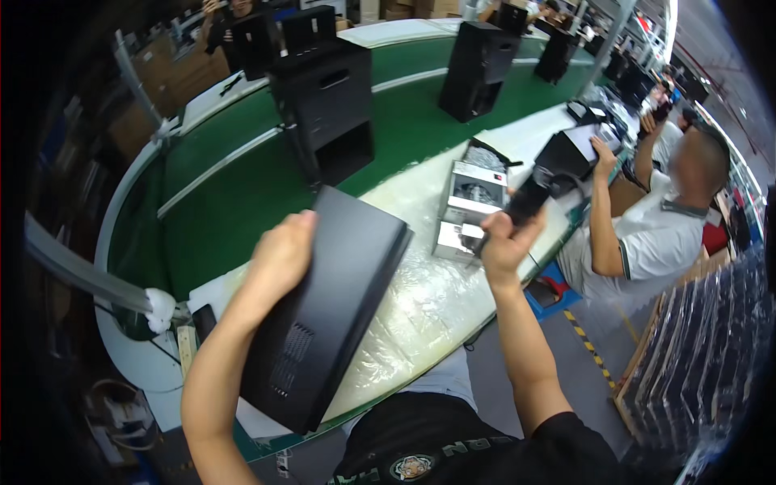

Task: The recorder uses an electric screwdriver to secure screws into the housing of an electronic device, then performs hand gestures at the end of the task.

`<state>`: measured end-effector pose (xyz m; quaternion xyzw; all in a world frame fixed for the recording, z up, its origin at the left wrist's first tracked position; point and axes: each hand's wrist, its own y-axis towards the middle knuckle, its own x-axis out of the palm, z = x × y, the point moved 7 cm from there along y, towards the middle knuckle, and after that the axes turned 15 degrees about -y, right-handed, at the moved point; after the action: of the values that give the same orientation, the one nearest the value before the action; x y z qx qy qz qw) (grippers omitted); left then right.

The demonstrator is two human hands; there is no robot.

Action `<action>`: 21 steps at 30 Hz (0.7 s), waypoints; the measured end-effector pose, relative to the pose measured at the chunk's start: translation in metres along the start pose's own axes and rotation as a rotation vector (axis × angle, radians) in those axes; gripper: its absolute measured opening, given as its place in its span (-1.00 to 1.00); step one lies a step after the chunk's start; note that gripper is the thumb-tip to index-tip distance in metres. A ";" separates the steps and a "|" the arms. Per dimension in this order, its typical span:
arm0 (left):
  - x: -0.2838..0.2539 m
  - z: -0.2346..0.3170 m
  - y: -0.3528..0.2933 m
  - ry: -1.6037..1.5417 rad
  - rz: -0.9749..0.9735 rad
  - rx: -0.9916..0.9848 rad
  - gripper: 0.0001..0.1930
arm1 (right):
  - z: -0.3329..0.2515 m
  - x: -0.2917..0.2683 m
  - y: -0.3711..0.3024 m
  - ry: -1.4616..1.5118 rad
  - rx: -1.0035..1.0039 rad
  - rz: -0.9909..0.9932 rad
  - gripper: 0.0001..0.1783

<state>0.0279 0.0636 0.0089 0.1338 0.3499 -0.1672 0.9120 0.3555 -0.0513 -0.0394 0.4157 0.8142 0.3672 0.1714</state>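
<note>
My left hand (284,252) grips the upper left edge of a large black case (343,275), which looks like a computer case. The case is tilted and has a patch of vent holes near its lower end. Off to the right, my right hand (508,249) is raised and closed round a dark, elongated object (527,202), blurred, whose kind I cannot make out. Just left of that hand, printed grey-and-white boxes (474,196) sit on the plastic-covered worktable (428,303).
Tall black cases (335,109) stand on the green conveyor (214,214) beyond the table. To the right, a co-worker (647,218) handles a black-and-white box (570,152). A plastic-wrapped stack (695,356) stands at the lower right. A metal post (89,263) rises at the left.
</note>
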 end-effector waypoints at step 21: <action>0.000 -0.031 -0.099 0.104 0.117 0.154 -0.44 | -0.227 0.187 -0.005 0.307 -0.215 -0.400 -0.24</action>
<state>-0.0297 -0.0151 -0.0258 0.2322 0.3745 -0.1328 0.8878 0.1085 -0.0062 0.1137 0.1656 0.8529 0.4690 0.1583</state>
